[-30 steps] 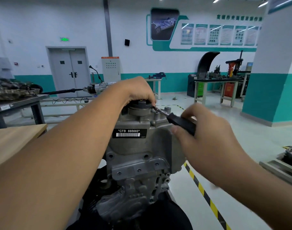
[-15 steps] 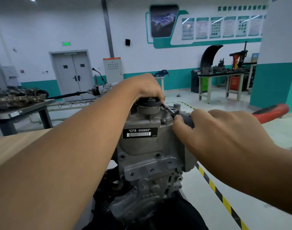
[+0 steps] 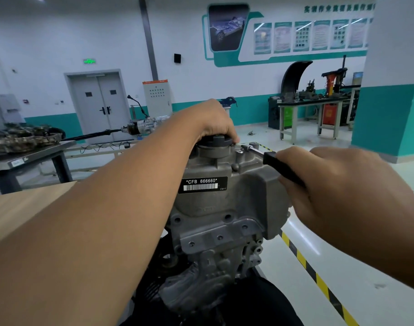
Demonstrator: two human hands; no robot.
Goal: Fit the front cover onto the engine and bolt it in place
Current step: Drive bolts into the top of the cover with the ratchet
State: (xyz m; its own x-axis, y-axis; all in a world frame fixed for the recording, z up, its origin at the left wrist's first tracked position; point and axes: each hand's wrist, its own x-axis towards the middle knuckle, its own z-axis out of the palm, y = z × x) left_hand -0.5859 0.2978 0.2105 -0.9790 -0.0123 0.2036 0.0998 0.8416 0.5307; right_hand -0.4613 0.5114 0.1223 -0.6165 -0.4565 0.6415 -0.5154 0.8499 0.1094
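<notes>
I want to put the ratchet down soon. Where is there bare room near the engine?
The wooden bench top left of the engine shows bare beside the left forearm. The grey table beyond it carries parts. The engine top is crowded: left hand on the cap, right hand working the ratchet.

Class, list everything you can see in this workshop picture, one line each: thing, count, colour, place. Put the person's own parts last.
engine: one, grey metal, centre foreground
label: one, black with white "CFB 666660", on the engine's upper face
round cap: one, black, top of engine, under the left hand
tool: one, black handle with silver shaft, tip at the engine's top right
wooden surface: one, light brown, left
double door: one, grey, far wall left
workbench: one, dark top with grey legs, far right
floor stripe: one, yellow and black, lower right
left hand: one, resting on the cap
right hand: one, gripping the tool's handle
</notes>
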